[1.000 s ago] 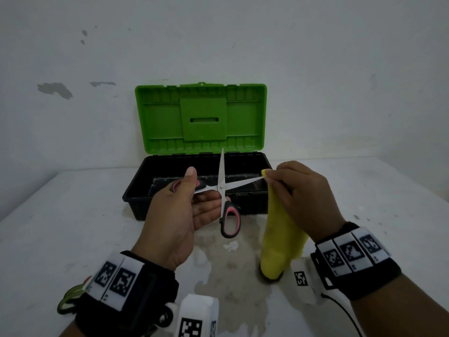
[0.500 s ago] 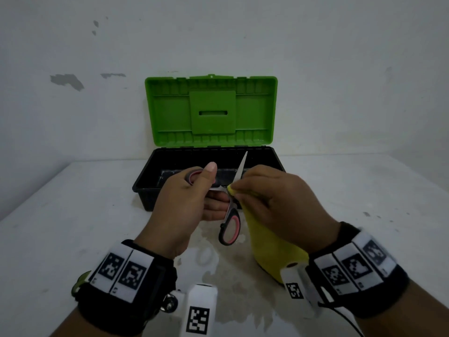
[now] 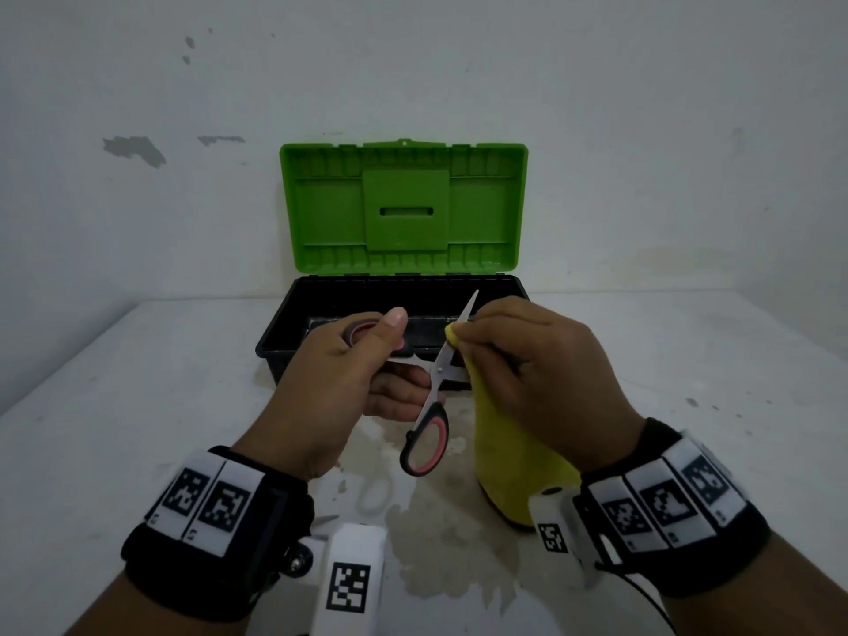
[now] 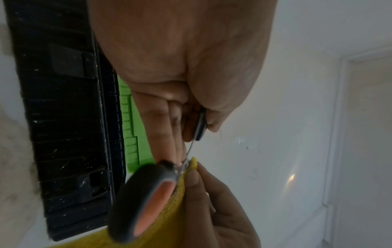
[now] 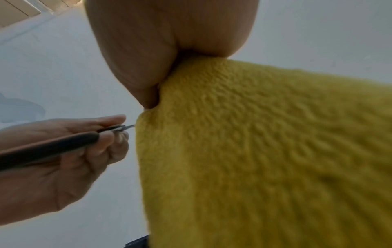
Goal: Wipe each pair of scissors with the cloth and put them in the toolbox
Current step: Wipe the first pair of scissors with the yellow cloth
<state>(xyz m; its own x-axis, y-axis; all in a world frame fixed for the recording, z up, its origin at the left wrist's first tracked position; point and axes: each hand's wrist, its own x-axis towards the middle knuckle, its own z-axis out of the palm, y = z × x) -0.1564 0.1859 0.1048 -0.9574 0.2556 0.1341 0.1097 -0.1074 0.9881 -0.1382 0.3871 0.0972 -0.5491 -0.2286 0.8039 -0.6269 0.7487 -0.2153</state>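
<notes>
A pair of scissors (image 3: 431,401) with black and pink handles is held spread apart above the table. My left hand (image 3: 348,374) grips one handle loop (image 3: 360,330), thumb on top; the other loop (image 4: 144,198) hangs free below. My right hand (image 3: 527,374) pinches the yellow cloth (image 3: 509,456) round one blade, close to the pivot. The other blade points up over the toolbox (image 3: 284,355), which stands behind with its green lid (image 3: 404,208) raised. The cloth (image 5: 254,151) fills the right wrist view, with the scissors (image 5: 53,147) at its left.
The white table (image 3: 137,406) has a stained, wet-looking patch (image 3: 431,543) under my hands. A white wall rises just behind the toolbox. Marker bands and wrist cameras sit on both wrists.
My right hand and the cloth have slid in along the blade from its tip to near the pivot. The scissors have tilted, so the free blade now leans to the right.
</notes>
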